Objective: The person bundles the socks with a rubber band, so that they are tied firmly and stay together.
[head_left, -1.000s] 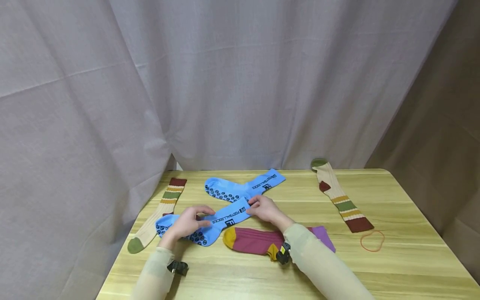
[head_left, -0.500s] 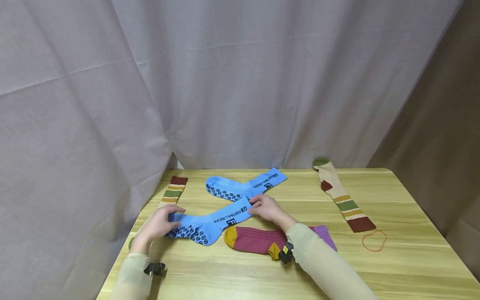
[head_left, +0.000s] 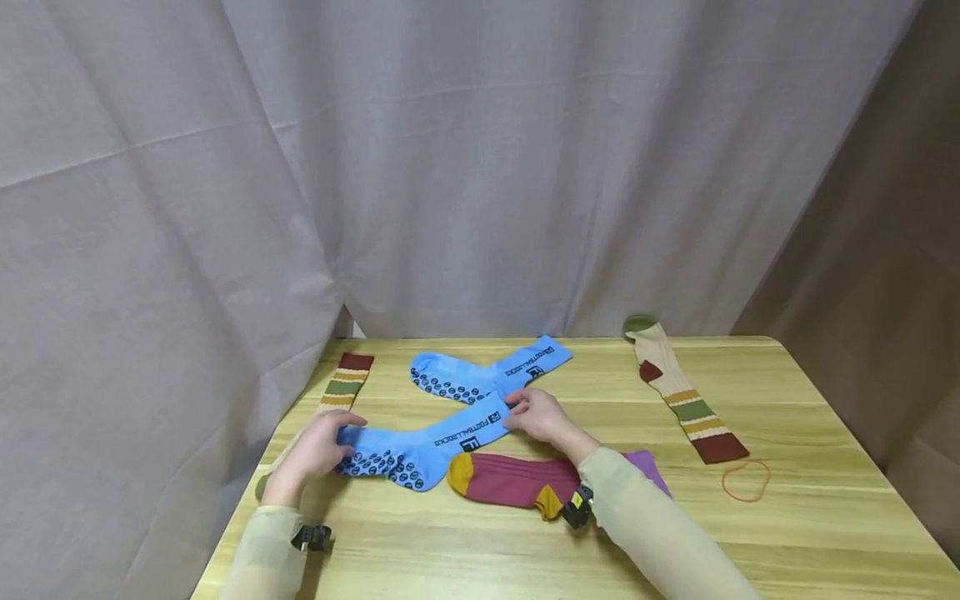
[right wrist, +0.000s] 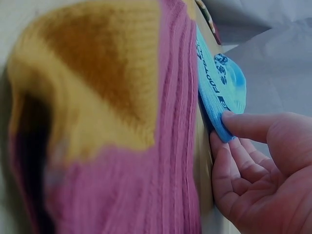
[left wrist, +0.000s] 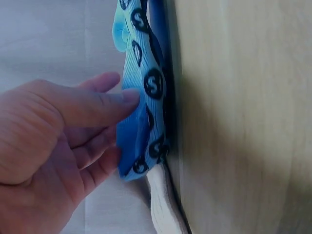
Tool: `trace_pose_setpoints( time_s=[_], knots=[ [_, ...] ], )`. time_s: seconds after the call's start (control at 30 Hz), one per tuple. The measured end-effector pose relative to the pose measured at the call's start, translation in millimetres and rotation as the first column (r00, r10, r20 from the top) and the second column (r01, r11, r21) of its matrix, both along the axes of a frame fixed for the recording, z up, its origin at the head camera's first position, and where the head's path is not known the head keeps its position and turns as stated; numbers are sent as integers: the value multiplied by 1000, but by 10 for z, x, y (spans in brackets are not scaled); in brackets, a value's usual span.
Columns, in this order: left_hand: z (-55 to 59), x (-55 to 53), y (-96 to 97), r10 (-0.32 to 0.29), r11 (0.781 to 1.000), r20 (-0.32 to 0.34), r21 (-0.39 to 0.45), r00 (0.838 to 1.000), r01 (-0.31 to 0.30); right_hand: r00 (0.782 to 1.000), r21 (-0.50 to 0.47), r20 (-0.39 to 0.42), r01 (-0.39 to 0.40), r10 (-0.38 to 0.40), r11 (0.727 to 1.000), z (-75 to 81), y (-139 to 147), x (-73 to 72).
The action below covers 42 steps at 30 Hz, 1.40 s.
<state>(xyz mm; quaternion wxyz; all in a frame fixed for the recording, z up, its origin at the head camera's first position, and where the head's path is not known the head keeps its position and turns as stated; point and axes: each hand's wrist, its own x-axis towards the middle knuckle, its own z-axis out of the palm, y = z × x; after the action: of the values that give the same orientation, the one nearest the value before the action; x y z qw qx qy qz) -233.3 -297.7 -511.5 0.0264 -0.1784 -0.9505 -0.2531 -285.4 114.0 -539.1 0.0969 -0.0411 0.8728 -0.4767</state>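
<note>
A blue football sock [head_left: 431, 450] with black grip dots and lettering stretches between my hands in the head view. My left hand [head_left: 318, 454] pinches its toe end; the left wrist view has the thumb [left wrist: 109, 105] on the near face and the fingers behind. At the cuff, my right hand [head_left: 543, 419] pinches the edge between thumb and fingers, as the right wrist view also shows. Just behind lies a second blue sock [head_left: 457, 377], its lower edge overlapped by the held cuff. A maroon sock [head_left: 506, 481] with mustard toe and heel lies under my right forearm.
A striped cream sock [head_left: 345, 387] lies at the left, partly hidden by my left hand. Another striped sock [head_left: 678, 392] lies at the right, near an orange rubber band [head_left: 746, 482]. Grey curtains [head_left: 465, 167] stand around the wooden table [head_left: 817, 517].
My left hand has slid left along the blue sock from its middle to the toe. The toe end now sits further right, and my right hand has shifted slightly right with the cuff.
</note>
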Motion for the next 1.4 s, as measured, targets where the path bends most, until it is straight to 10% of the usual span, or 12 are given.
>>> trace_pose_setpoints(
  time_s=[0.43,0.67,1.0,1.27,1.4],
  knots=[
    [-12,-17,-51,129,991,-46,-20,991,-130,999,-9,-9,41,-41,999,11,68,-10],
    [25,-23,-59,274,957,-36,107,961,-269,997,-194,-48,42,-52,980,22,123,-28],
    [172,-98,92,402,829,41,408,915,-382,996,-359,-56,51,-76,932,227,322,-20],
    [352,-128,318,314,638,221,671,923,-378,994,-465,-41,70,-101,883,364,698,68],
    [384,-121,463,245,583,243,736,939,-343,995,-500,-32,68,-97,863,416,936,214]
  ],
)
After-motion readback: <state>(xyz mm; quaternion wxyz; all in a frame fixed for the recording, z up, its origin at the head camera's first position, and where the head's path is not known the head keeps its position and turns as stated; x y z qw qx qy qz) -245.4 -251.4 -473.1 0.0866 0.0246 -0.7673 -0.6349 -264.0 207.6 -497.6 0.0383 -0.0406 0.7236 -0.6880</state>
